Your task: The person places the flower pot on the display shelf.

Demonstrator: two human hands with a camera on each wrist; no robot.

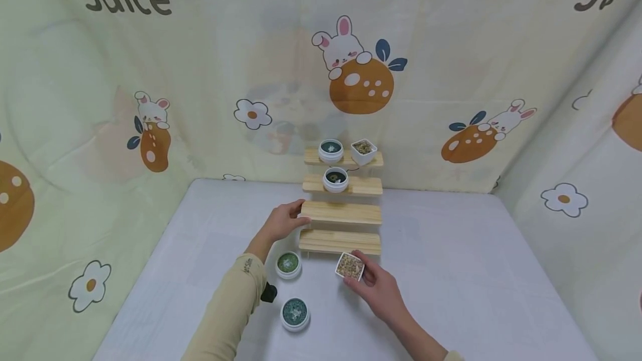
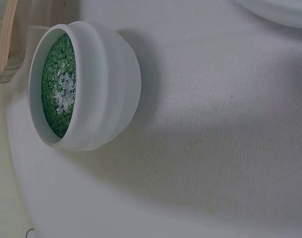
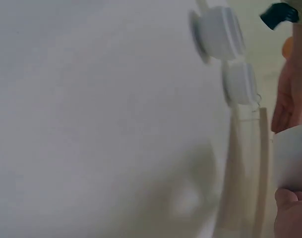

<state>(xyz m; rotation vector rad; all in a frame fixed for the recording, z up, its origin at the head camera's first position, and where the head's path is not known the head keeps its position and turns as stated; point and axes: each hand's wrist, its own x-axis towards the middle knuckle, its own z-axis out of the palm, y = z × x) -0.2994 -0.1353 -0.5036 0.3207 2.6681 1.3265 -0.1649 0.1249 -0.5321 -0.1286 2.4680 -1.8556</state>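
A light wooden tiered display stand (image 1: 341, 212) stands at the back middle of the table. At the left end of its second-lowest step is my left hand (image 1: 285, 222), thumb and fingers gripping that end. My right hand (image 1: 378, 288) holds a small square white pot (image 1: 349, 267) of beige-brown gravel between thumb and fingers, in front of the lowest step. In the right wrist view only part of this pot (image 3: 292, 156) shows. Below my left hand, a round white pot (image 2: 111, 84) with green granules sits on the table. Nearer me stands another round white pot (image 1: 295, 315) with dark teal granules.
A round white pot (image 1: 330, 151) and a square white pot (image 1: 363, 152) share the top step. One more round pot (image 1: 335, 180) stands on the step below. Printed cloth (image 1: 426, 71) hangs behind and beside the white-covered table (image 1: 441, 272).
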